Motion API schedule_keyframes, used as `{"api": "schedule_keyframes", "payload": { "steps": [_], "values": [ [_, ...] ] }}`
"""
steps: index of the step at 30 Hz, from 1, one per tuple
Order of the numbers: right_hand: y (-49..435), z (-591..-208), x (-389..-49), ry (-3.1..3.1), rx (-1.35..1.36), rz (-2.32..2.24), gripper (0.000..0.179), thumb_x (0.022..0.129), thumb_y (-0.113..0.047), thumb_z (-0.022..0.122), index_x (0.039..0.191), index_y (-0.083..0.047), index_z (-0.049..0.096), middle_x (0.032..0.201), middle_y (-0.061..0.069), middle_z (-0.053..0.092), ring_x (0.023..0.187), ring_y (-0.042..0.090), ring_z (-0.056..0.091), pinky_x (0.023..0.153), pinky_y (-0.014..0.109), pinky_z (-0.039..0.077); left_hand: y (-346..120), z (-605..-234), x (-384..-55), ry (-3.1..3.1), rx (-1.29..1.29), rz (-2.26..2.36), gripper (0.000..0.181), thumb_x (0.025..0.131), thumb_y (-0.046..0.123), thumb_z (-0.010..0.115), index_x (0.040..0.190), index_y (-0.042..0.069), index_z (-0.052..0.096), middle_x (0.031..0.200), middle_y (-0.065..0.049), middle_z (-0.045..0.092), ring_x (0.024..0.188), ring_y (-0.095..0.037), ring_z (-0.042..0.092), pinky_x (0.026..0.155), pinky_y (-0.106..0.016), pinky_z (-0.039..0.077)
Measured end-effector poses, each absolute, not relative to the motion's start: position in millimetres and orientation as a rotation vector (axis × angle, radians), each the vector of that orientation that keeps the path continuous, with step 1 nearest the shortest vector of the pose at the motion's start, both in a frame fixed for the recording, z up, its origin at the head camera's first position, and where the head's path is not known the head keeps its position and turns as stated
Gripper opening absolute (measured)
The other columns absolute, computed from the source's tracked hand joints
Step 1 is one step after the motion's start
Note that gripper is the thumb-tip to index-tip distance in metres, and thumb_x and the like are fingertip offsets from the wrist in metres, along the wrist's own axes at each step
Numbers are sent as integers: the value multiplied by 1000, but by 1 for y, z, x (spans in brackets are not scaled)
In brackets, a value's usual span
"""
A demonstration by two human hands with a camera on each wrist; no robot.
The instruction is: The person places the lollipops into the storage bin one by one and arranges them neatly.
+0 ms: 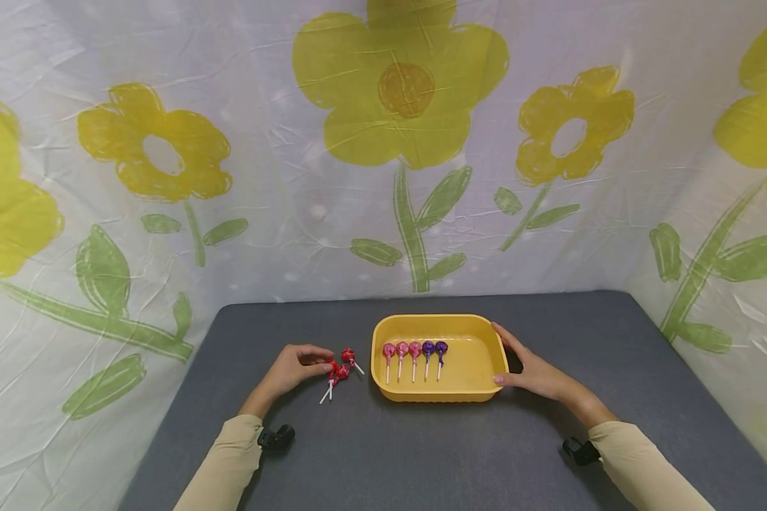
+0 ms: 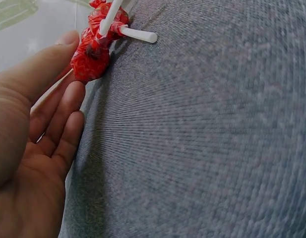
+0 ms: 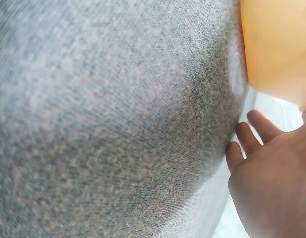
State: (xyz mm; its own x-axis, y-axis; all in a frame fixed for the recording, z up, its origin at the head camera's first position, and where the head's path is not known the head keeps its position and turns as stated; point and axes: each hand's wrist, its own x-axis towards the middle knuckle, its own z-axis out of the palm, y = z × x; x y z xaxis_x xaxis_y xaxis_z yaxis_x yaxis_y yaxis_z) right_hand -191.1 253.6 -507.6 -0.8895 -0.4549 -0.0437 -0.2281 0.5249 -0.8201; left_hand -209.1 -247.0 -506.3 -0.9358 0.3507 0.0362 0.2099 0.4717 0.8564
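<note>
In the head view my left hand pinches a red-wrapped lollipop between thumb and fingers, at the left of the table. Two more red lollipops lie close by, one of them a little farther right. Their white sticks point toward the front. My right hand holds the right end of a yellow tray, its thumb at the near corner and a finger at the far one. Inside the tray, toward the left, stands a row of three pink lollipops and two purple lollipops, heads away from me.
The table has a dark grey cloth top. Behind it and at both sides hangs a pale sheet printed with yellow flowers. A black wrist strap circles each sleeve end.
</note>
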Motion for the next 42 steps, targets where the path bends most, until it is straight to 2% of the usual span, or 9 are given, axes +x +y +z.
{"api": "schedule_keyframes", "payload": {
  "steps": [4,10,12,21,29,36,42],
  "values": [
    [253,-507,-191,2509,-560,-1296,104,87,-25,76,160,-31,3,162,22,20,147,48,21,105,78,25,-247,-515,-213,2592,490,1443,30,85,14,77,112,2,74,100,-16,74,81,-9,65,70,-19,52],
    [253,-508,-191,2511,-547,-1292,103,87,-25,75,160,-33,3,161,23,21,147,49,20,104,78,26,-255,-541,-227,2606,483,1423,30,83,24,80,110,11,76,96,-8,74,77,-5,62,68,-20,51],
    [253,-508,-191,2513,-549,-1293,103,87,-25,75,160,-32,3,161,23,21,147,49,21,104,78,25,-255,-539,-226,2604,491,1414,29,83,25,80,109,12,77,96,-7,74,77,-5,62,67,-20,51],
    [253,-507,-190,2526,-558,-1284,103,87,-24,75,161,-30,4,160,23,22,146,48,22,105,78,25,-253,-542,-227,2641,487,1372,26,84,21,79,108,11,77,98,-9,75,76,-4,62,67,-19,51],
    [253,-505,-190,2534,-565,-1274,103,87,-24,75,161,-29,4,160,23,22,146,49,22,104,78,26,-248,-531,-222,2639,474,1356,25,85,13,77,108,3,75,99,-16,75,77,-12,64,66,-19,51],
    [254,-506,-190,2534,-566,-1270,103,87,-23,75,161,-28,3,160,24,22,146,50,22,104,78,26,-255,-534,-227,2620,503,1397,25,85,20,79,106,9,77,99,-10,76,79,-4,64,69,-19,53],
    [254,-507,-189,2536,-561,-1270,103,86,-26,76,161,-29,4,160,23,22,146,49,22,104,77,26,-257,-523,-230,2582,497,1450,29,83,25,80,106,8,77,98,-8,76,81,-5,67,72,-22,55]
  ]
}}
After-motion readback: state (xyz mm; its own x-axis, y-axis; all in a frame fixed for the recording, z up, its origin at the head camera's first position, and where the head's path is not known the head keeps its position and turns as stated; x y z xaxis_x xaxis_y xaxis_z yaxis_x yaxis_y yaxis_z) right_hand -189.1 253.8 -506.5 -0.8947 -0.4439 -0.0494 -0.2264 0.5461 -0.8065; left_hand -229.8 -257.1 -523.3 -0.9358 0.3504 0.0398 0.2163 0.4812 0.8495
